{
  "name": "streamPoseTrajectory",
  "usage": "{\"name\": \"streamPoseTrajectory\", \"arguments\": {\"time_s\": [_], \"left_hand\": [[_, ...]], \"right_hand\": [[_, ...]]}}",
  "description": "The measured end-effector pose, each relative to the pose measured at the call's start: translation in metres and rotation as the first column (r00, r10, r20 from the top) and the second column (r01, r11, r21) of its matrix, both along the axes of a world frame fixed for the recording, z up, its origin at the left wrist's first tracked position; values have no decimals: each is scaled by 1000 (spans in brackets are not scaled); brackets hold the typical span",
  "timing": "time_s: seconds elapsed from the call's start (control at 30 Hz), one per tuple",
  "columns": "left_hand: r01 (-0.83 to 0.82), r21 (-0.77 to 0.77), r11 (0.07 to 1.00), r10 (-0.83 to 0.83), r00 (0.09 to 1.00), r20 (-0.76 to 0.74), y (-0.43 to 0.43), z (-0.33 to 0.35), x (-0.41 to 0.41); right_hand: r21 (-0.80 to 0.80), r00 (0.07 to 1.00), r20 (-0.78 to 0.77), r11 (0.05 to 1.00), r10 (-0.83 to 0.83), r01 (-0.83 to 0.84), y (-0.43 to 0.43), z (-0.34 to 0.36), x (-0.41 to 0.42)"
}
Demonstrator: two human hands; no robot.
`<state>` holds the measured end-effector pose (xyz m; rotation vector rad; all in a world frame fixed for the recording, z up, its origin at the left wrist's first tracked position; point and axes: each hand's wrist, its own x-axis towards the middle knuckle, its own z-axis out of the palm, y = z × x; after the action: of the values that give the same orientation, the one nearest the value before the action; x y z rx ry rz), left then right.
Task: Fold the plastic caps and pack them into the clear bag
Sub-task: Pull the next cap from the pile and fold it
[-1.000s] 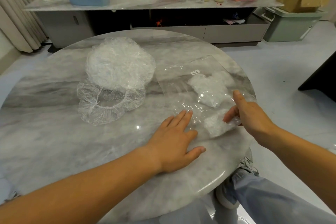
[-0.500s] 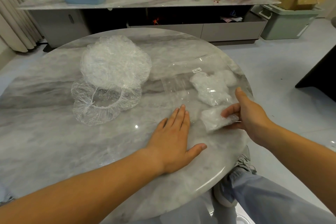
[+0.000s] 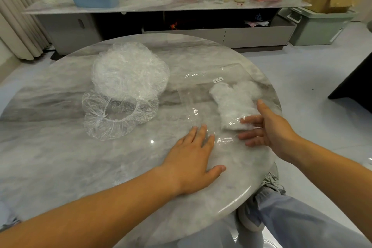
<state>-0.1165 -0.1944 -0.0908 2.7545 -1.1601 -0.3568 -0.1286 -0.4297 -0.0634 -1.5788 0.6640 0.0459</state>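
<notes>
Head view: low centre, the left hand (image 3: 193, 157) lies flat on the table (image 3: 60, 157), fingers straight, tips on the near edge of the bag (image 3: 201, 90). Right of it, the right hand (image 3: 269, 127) is spread, forefinger touching a folded cap (image 3: 231, 125) inside the bag, just below other folded caps (image 3: 233, 98). Farther up and left, loose caps (image 3: 128, 78) lie piled on the table.

Left hand (image 3: 193, 159) presses the clear bag (image 3: 198, 96) flat while right hand (image 3: 269, 127) touches a folded cap (image 3: 229, 125)
</notes>
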Motion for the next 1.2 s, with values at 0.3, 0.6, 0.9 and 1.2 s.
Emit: {"name": "streamPoseTrajectory", "arguments": {"time_s": [0.3,0.6,0.9,1.2], "left_hand": [[44,-34,998,-42,998,38,5,-1,-1],[55,-76,996,-56,998,-20,11,4,-1],[79,-56,995,-81,996,-30,14,2,3],[113,-34,993,-113,994,2,14,-2,2]], "right_hand": [[323,987,-15,935,162,-149,20,12,1],[487,999,-8,873,38,-30,39,18,32],[421,990,-53,897,-128,138,34,23,24],[516,981,-58,836,-184,187,35,12,27]]}}
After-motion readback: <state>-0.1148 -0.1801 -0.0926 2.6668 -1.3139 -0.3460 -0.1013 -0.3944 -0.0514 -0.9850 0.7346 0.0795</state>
